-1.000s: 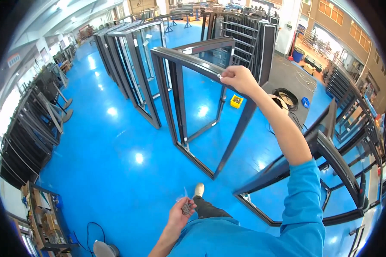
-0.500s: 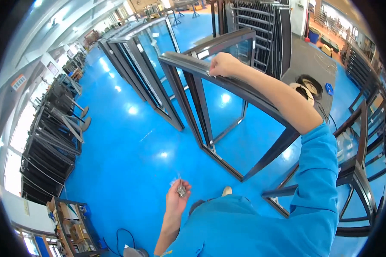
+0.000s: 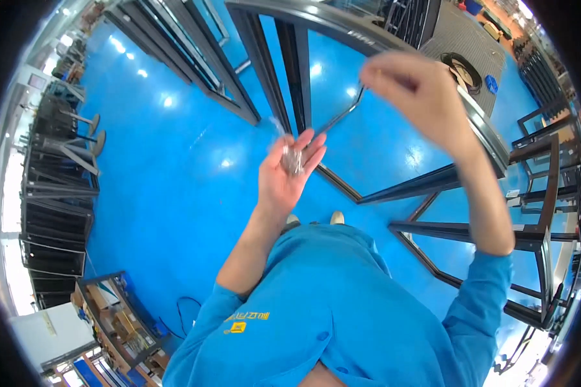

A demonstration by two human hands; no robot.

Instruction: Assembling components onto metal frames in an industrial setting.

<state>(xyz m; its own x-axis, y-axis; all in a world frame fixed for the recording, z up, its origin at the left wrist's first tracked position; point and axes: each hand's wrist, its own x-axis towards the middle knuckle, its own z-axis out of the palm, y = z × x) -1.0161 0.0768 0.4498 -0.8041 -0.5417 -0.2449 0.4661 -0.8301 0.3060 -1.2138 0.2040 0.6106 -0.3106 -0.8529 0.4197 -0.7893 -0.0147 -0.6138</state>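
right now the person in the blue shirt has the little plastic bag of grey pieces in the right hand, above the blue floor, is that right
Not quite: the head view shows the little plastic bag of grey pieces in the left hand, not the right hand. The blue shirt and the blue floor are as you say.

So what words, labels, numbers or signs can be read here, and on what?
I won't copy wording, but here's where it stands:
Blue shirt: yellow lettering and a small yellow emblem on the chest.
Dark frame: pale mark on its top bar, too small to read.
Elsewhere: nothing legible.
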